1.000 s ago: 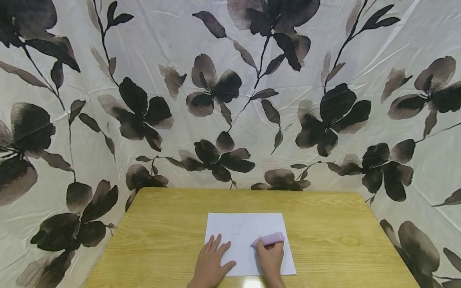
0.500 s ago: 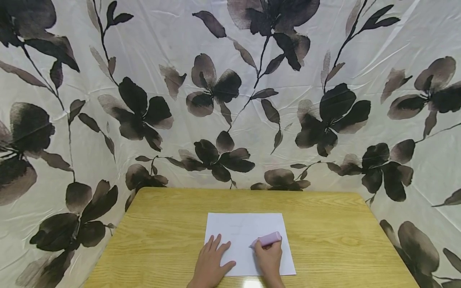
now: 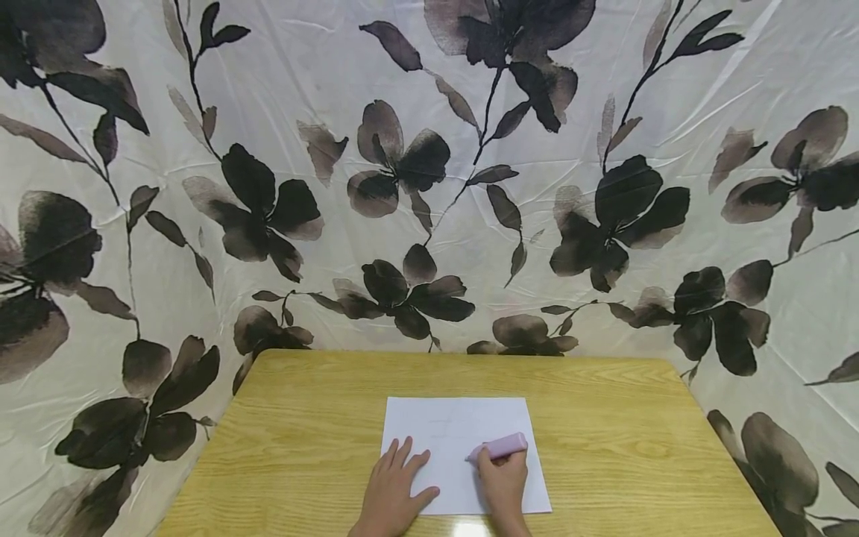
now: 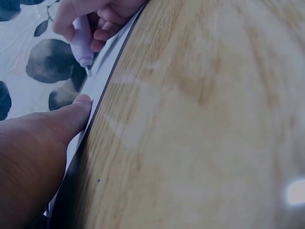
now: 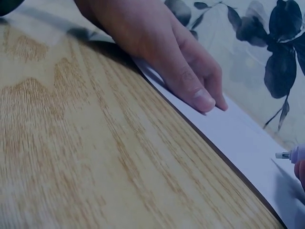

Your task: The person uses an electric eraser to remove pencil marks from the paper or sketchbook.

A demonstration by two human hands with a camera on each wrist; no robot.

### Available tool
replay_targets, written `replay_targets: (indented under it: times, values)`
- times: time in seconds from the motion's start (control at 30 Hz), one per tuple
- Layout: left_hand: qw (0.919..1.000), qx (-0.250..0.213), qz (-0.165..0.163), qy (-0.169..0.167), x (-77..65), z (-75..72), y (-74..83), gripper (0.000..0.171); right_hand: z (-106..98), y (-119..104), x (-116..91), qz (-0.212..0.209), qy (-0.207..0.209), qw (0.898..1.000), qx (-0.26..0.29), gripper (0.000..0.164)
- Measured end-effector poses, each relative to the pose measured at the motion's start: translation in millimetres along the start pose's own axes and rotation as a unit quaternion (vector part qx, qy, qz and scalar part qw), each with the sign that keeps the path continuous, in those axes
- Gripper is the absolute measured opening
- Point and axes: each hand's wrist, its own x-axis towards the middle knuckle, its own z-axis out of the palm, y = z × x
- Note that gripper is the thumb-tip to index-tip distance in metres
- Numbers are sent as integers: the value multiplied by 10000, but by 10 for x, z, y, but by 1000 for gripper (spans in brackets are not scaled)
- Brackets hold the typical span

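Observation:
A white sheet of paper lies near the front of the wooden table, with faint marks on its upper half. My left hand rests spread on the sheet's left side, fingers pointing away and thumb out to the right. On the right side, my right hand grips a thick lilac pen with its tip pointing left. The left wrist view shows that pen tilted, its narrow metal tip at the paper. In the right wrist view only the pen's front end shows, at the edge.
The yellowish wooden table extends around the sheet on both sides and behind it. A white cloth with dark flowers hangs behind the table and along its sides. Light glares off the table's front edge.
The right hand and the pen shift slightly left, then slightly back right, over the paper. The left hand stays in place.

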Motion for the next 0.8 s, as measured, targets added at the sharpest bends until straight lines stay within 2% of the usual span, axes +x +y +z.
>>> replay_targets:
  times: [0.3, 0.63, 0.8]
  values:
    - [10000, 30, 17, 36, -1, 14, -7, 64, 7, 7, -3, -147, -147, 9996, -207, 33]
    - [10000, 38, 46, 8, -3, 6, 8, 64, 2, 7, 4, -94, -162, 9991, -384, 33]
    - [10000, 36, 41, 37, 3, 9, 5, 63, -5, 7, 27, 43, -189, 9997, -163, 32]
